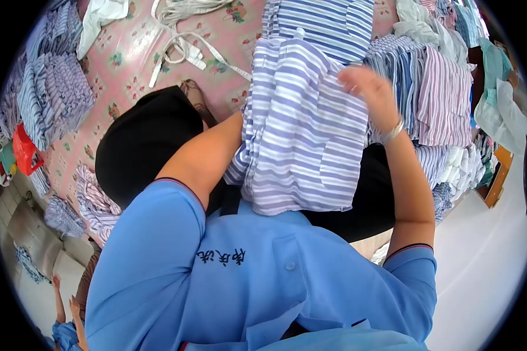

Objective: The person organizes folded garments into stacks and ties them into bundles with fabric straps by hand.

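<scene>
A folded blue-and-white striped shirt (301,128) with a pocket lies across my lap, several fabric layers showing at its left side. My left forearm reaches up behind its left edge, so that hand and its fingers are hidden. At the upper right edge of the shirt is my right hand (371,93), slightly blurred, with its fingers apart and a band on the wrist. Whether the fingertips touch the cloth I cannot tell. Just beyond the shirt sits a stack of darker blue striped clothes (319,23).
White cloth straps (187,50) lie on the pink patterned table cover (120,64). Folded striped piles (55,93) stand at left, and a pink striped pile (445,96) at right. A red plastic bag (23,150) is at far left. Another person's arms (76,310) show at lower left.
</scene>
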Tool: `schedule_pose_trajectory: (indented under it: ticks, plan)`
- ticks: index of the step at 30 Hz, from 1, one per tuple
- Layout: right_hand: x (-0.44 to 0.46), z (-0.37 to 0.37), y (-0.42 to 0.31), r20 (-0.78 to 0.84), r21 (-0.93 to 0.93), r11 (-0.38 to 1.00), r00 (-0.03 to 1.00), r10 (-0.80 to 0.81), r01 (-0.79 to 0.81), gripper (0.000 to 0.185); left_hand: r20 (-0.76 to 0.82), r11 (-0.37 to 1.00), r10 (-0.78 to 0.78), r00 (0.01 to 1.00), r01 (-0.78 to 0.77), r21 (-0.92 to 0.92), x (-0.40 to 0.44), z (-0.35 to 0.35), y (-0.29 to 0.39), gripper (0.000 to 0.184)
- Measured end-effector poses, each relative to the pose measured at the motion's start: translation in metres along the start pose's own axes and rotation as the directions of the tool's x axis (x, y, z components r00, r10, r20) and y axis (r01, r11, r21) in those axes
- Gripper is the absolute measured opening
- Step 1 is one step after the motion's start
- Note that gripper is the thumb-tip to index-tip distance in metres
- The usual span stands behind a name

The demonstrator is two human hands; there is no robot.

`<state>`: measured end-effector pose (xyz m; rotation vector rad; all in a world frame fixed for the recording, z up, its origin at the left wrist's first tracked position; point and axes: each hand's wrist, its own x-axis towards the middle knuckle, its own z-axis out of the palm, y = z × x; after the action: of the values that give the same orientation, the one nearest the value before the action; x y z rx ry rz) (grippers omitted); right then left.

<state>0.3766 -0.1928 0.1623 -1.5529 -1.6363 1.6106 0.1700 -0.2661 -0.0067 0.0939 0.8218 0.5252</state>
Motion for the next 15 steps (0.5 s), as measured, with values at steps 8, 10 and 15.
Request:
schedule_pose_trajectory:
  ticks: [8, 10, 15]
  plan:
    - [0.048, -0.017, 0.146, 0.253, -0.769, 0.636, 0.945, 0.209, 0.066, 0.036, -0.060, 0.997, -0.025, 0.998, 0.029, 0.067, 0.022, 0.022, -0.013, 0.042]
    - [0.078, -0.004, 0.161, 0.193, -0.743, 0.669, 0.952, 0.239, -0.017, 0.037, -0.078, 0.996, -0.040, 0.996, 0.046, 0.081, 0.029, 0.020, -0.013, 0.042]
    - [0.160, 0.007, 0.183, 0.082, -0.608, 0.769, 0.948, 0.309, -0.198, 0.038, -0.153, 0.991, -0.045, 0.987, 0.064, 0.121, 0.044, -0.002, 0.010, 0.042]
